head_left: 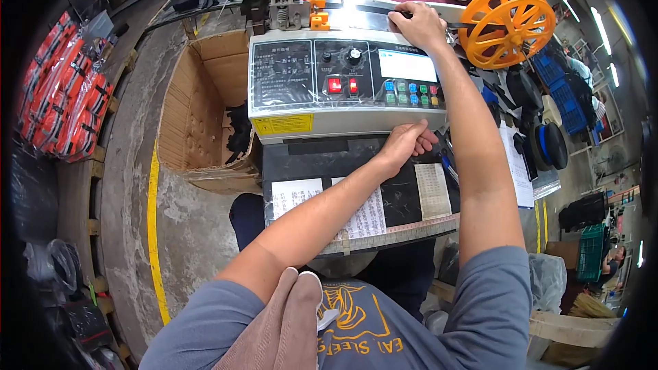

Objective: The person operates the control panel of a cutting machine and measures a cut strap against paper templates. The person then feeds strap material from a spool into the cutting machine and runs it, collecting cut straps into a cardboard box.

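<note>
My right hand point(419, 26) reaches over the top of a grey strap-cutting machine point(349, 118). Its fingers bend around a dark strap point(373, 8) that lies along the machine's metal bed, between the orange reel point(510, 26) and the orange guides point(319, 10). The fingertips' exact grip is partly hidden. Lower down, my left hand point(408, 142) is by the machine's bottom front edge, palm partly turned up. Its fingers are loosely curled, the thumb apart from them, and nothing shows in it. The control panel has a lit screen point(407, 66) and red switches point(334, 85).
A cardboard box point(185, 106) with black pieces inside stands left of the machine. Paper notes point(432, 190) and a ruler point(411, 227) lie on the black table. Scissors point(449, 164) and black strap rolls point(550, 145) are at the right. Orange bagged goods point(65, 103) sit on a pallet.
</note>
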`<move>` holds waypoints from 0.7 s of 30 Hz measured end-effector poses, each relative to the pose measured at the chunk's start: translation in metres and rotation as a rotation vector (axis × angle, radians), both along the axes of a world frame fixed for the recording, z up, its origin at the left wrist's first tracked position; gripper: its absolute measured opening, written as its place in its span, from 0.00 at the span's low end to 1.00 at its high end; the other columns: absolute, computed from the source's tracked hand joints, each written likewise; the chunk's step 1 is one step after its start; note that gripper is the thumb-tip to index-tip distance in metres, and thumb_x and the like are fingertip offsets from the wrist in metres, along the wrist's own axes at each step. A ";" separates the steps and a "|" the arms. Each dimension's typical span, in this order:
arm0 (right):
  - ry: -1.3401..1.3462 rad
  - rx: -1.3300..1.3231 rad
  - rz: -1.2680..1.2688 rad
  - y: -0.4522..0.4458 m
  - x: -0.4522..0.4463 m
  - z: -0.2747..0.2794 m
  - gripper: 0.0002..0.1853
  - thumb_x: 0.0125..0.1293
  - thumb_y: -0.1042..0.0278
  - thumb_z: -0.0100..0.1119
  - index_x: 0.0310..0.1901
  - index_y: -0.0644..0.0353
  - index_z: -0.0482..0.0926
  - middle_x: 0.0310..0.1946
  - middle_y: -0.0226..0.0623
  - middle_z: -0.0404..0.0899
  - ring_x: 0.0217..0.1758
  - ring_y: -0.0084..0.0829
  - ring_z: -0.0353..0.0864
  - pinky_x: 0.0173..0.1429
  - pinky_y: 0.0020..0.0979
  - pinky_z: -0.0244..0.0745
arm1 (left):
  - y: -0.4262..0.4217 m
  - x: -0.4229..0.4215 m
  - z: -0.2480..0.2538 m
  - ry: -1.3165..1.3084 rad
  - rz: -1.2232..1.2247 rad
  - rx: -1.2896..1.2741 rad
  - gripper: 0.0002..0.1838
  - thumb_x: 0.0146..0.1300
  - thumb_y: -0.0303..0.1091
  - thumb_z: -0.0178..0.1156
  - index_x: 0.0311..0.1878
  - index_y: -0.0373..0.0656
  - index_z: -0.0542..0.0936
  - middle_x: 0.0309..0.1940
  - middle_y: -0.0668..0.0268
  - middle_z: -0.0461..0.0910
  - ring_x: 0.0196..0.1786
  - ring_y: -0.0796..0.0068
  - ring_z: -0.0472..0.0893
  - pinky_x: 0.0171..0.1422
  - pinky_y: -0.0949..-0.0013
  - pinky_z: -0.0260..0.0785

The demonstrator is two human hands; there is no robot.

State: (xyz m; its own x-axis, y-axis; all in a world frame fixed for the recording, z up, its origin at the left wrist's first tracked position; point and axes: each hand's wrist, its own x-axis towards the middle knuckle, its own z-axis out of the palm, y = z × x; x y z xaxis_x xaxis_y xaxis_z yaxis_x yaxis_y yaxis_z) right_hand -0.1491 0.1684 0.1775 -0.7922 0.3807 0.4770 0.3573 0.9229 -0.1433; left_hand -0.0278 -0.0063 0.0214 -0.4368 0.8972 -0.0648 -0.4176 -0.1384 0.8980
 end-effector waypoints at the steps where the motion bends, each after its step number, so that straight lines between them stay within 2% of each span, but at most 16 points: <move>1: -0.005 0.018 0.009 0.000 0.001 0.000 0.26 0.67 0.37 0.60 0.60 0.39 0.90 0.62 0.40 0.85 0.72 0.44 0.80 0.77 0.59 0.67 | 0.000 0.000 0.000 -0.001 -0.001 0.002 0.30 0.85 0.56 0.48 0.44 0.39 0.90 0.34 0.68 0.85 0.37 0.81 0.78 0.46 0.73 0.71; 5: -0.018 0.078 0.078 0.011 0.005 -0.004 0.26 0.70 0.36 0.59 0.61 0.39 0.89 0.63 0.37 0.84 0.73 0.42 0.79 0.76 0.60 0.66 | 0.001 0.001 -0.001 0.000 0.002 -0.007 0.30 0.85 0.56 0.48 0.44 0.40 0.90 0.34 0.68 0.85 0.37 0.81 0.78 0.45 0.74 0.71; 14: -0.072 0.046 0.106 0.019 0.002 0.002 0.26 0.70 0.34 0.60 0.60 0.38 0.90 0.62 0.34 0.86 0.70 0.38 0.81 0.75 0.60 0.68 | 0.000 0.001 0.001 0.009 0.013 -0.011 0.31 0.85 0.56 0.48 0.45 0.38 0.90 0.34 0.67 0.85 0.36 0.80 0.79 0.45 0.74 0.71; 21: 0.016 0.088 0.079 0.013 0.005 -0.005 0.26 0.68 0.35 0.61 0.58 0.38 0.91 0.61 0.35 0.86 0.69 0.37 0.81 0.74 0.56 0.69 | -0.002 0.002 0.001 0.005 0.014 -0.009 0.31 0.84 0.57 0.48 0.44 0.38 0.90 0.34 0.67 0.85 0.36 0.80 0.78 0.45 0.74 0.71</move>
